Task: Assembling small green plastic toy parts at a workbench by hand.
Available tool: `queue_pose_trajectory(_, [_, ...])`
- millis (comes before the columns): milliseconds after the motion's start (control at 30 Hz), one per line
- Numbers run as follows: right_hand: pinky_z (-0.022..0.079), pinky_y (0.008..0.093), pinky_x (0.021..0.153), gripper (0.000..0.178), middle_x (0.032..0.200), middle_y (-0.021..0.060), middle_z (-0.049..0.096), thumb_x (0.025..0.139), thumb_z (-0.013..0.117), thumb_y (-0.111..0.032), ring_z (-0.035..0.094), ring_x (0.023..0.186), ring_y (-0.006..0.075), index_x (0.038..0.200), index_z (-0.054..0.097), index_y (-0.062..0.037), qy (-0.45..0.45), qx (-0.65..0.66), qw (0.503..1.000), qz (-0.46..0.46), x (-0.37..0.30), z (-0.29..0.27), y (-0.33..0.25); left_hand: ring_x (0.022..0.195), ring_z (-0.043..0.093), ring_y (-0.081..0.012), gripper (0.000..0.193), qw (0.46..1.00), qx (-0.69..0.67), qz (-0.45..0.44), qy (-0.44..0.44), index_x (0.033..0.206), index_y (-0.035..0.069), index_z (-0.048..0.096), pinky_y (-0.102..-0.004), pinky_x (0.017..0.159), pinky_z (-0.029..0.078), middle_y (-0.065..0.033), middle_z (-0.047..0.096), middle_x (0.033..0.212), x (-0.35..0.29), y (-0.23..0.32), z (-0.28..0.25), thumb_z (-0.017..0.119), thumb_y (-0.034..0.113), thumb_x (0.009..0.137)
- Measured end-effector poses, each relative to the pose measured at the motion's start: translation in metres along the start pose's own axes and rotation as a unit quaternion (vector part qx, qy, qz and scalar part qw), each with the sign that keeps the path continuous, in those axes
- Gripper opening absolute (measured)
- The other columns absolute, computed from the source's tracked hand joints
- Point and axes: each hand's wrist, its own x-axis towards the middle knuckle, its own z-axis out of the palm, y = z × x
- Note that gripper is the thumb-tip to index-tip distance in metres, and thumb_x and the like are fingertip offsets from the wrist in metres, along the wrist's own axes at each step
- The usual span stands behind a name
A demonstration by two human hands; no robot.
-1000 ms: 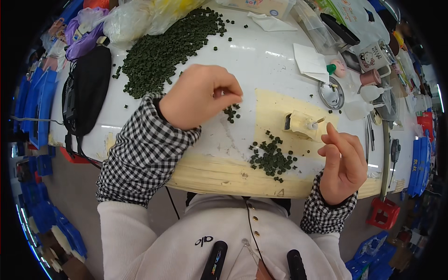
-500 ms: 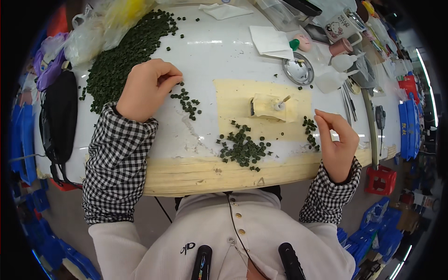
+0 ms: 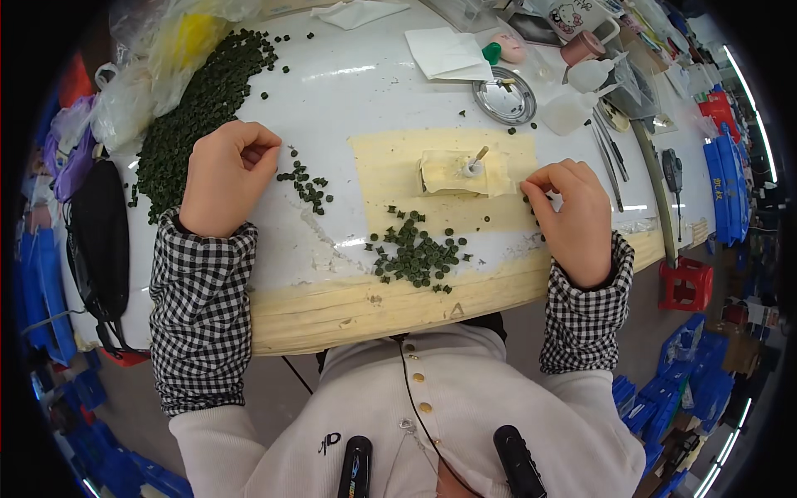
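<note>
My left hand (image 3: 226, 176) is closed in a pinch beside a small group of dark green spool-like pieces (image 3: 311, 192); anything between its fingertips is too small to make out. On the right, my right hand (image 3: 569, 217) pinches thumb and forefinger at the right end of a tape-covered block (image 3: 444, 172). A dark speck shows at those fingertips, but I cannot tell whether it is held. A short stick (image 3: 480, 154) stands up from a pale holder on the block. In front of the block lies a larger cluster of green pieces (image 3: 419, 256). My right hand covers most of another small group.
A big heap of green pieces (image 3: 187, 124) spreads at the left, beside plastic bags (image 3: 124, 116) and a black pouch (image 3: 100, 241). A round metal dish (image 3: 504, 106), white paper (image 3: 448, 53), squeeze bottles (image 3: 569, 114) and tweezers (image 3: 608, 162) lie right. Tape lines the front edge (image 3: 357, 317).
The view has shifted, moving the table leftward and upward in the picture. My right hand has moved inward toward the block, covering the small right-hand group. My left hand has drawn back slightly, still pinched.
</note>
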Motion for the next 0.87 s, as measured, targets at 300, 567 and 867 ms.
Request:
queue_pose_trajectory(300, [0.043,0.0367,0.075,0.006,0.082,0.0045,0.06,0.078,0.069,-0.007,0.056,0.081,0.0241,0.082,0.065,-0.0053,0.052,-0.129,0.988,-0.066,-0.009,0.008,-0.012,0.072,0.064,-0.0311,0.006,0.975,0.2,0.083,0.037,0.086,0.001,0.067,-0.0367,0.065,0.052,-0.0116,0.066,0.083,-0.009,0.012,0.009,0.063,0.004,0.083])
queue_pose_trajectory(567, [0.045,0.0363,0.075,0.01,0.083,0.0053,0.06,0.076,0.068,-0.002,0.056,0.079,0.0243,0.085,0.065,-0.0032,0.048,-0.095,0.988,-0.114,-0.008,0.006,-0.005,0.07,0.063,-0.0287,0.009,0.974,0.178,0.125,0.067,0.092,0.0,0.065,-0.0332,0.064,0.052,-0.0116,0.065,0.083,-0.006,0.009,0.01,0.063,-0.001,0.083])
queue_pose_trajectory(867, [0.045,0.0371,0.074,0.009,0.081,0.0074,0.058,0.077,0.067,-0.001,0.056,0.079,0.027,0.083,0.062,-0.0025,0.023,-0.062,0.992,-0.109,-0.006,0.002,0.0,0.093,0.067,-0.0194,0.012,0.995,-0.064,0.041,0.056,0.099,0.001,0.066,-0.0326,0.08,0.054,-0.0115,0.068,0.098,-0.01,0.03,0.008,0.063,0.009,0.09])
